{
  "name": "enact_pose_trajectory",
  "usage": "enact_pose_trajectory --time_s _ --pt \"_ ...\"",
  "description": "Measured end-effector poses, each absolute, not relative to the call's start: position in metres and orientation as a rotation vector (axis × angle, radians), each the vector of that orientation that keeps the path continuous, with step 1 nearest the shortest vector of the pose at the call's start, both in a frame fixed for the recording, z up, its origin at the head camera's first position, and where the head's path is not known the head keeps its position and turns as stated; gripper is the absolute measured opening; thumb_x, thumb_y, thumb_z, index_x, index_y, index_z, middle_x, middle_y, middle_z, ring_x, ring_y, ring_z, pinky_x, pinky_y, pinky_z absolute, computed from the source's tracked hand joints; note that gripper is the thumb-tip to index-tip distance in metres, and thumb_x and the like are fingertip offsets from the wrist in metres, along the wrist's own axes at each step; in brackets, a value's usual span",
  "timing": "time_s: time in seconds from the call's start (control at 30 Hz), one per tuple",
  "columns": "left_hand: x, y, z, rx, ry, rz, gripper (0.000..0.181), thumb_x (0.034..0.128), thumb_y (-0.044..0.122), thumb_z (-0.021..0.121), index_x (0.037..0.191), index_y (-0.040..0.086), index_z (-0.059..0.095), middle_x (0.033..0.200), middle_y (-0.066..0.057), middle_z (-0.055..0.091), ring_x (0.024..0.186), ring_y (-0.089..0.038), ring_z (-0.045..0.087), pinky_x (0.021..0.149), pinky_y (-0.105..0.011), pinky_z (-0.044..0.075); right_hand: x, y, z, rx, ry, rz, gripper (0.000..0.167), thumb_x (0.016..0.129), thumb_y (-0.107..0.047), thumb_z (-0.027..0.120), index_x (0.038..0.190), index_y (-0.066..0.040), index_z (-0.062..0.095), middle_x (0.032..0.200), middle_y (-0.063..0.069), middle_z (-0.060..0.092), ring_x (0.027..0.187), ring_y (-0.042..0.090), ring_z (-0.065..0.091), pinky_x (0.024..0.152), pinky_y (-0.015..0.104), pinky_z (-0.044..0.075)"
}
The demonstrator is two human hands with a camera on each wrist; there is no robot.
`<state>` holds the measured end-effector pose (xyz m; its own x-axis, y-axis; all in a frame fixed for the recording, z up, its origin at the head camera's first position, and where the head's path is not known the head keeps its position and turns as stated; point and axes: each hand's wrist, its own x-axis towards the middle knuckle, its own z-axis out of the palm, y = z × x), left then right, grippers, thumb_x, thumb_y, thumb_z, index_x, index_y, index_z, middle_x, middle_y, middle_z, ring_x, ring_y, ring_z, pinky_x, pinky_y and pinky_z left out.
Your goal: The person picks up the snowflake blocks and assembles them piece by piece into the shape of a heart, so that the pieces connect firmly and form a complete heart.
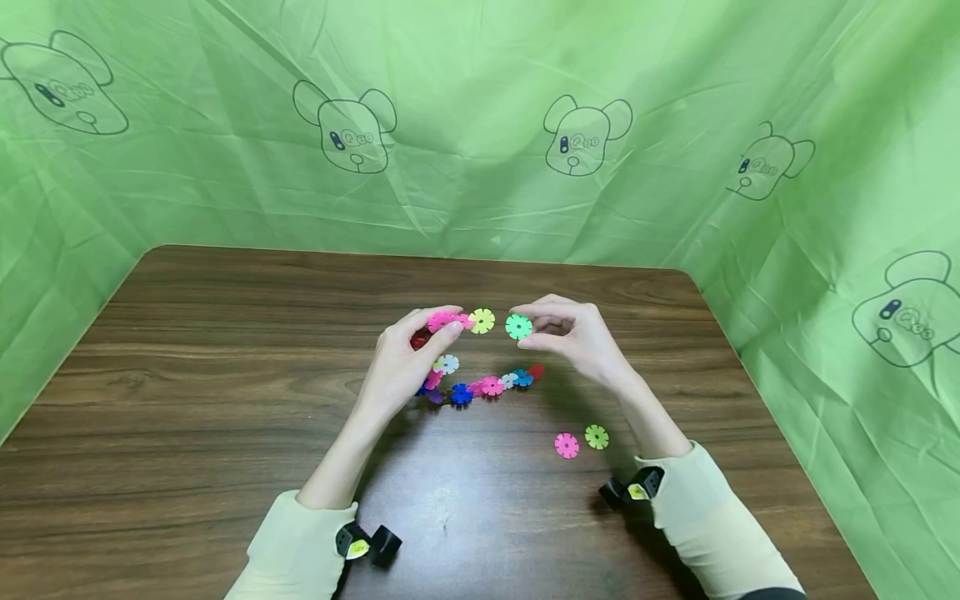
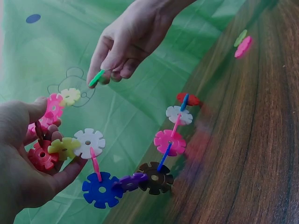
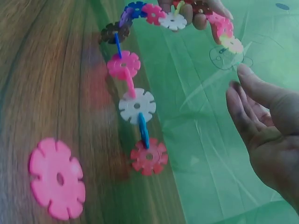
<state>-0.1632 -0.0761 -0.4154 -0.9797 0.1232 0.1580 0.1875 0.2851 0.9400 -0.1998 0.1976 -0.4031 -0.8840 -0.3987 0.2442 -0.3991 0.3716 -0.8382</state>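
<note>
My left hand (image 1: 405,354) grips one end of a curved chain of interlocked, notched plastic discs. At that end a pale yellow disc (image 1: 482,321) sticks out past pink discs (image 2: 54,106). From the hand the chain runs through a white disc (image 2: 89,143), a blue disc (image 2: 101,190) and a brown disc (image 2: 155,178) to a red disc (image 3: 149,156) at the other end. My right hand (image 1: 573,333) pinches a single green disc (image 1: 518,326) between thumb and fingers. A small gap separates this green disc from the yellow one.
A loose pink disc (image 1: 566,445) and a yellow-green disc (image 1: 597,437) lie on the brown wooden table (image 1: 225,400), near the right forearm. Green cloth (image 1: 465,167) with printed bear heads hangs behind the table and at its sides.
</note>
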Motion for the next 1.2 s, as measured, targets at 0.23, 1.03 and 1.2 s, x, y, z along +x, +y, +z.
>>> enact_pose_trajectory --time_s 0.23,1.03,1.2 --pt "-0.163 -0.076 -0.415 -0.305 -2.486 -1.815 0.034 0.0980 0.046 0.068 0.126 0.027 0.073 0.113 0.006 0.070 0.086 -0.016 0.057 0.074 -0.026 0.047 -0.200 0.190 -0.400 0.777 -2.612 1.595 0.035 0.091 -0.014 0.080 0.125 -0.019 0.075 0.105 0.001 0.069 0.087 0.014 0.058 0.077 0.019 0.052" --pt "-0.162 -0.072 -0.414 -0.367 -2.372 -1.902 0.021 0.0976 0.038 0.071 0.114 0.027 0.077 0.099 0.001 0.068 0.063 -0.027 0.055 0.056 -0.023 0.045 -0.198 0.176 -0.408 0.725 -2.625 1.797 0.032 0.096 -0.011 0.073 0.128 -0.013 0.073 0.118 0.002 0.073 0.085 0.015 0.061 0.071 0.024 0.051" --pt "-0.163 -0.073 -0.415 -0.387 -2.356 -1.914 0.022 0.0980 0.036 0.071 0.116 0.025 0.077 0.099 0.000 0.068 0.064 -0.032 0.056 0.055 -0.022 0.046 -0.198 0.173 -0.410 0.728 -2.611 1.869 0.032 0.098 -0.011 0.070 0.130 -0.010 0.071 0.121 0.003 0.073 0.089 0.012 0.071 0.076 0.028 0.056"
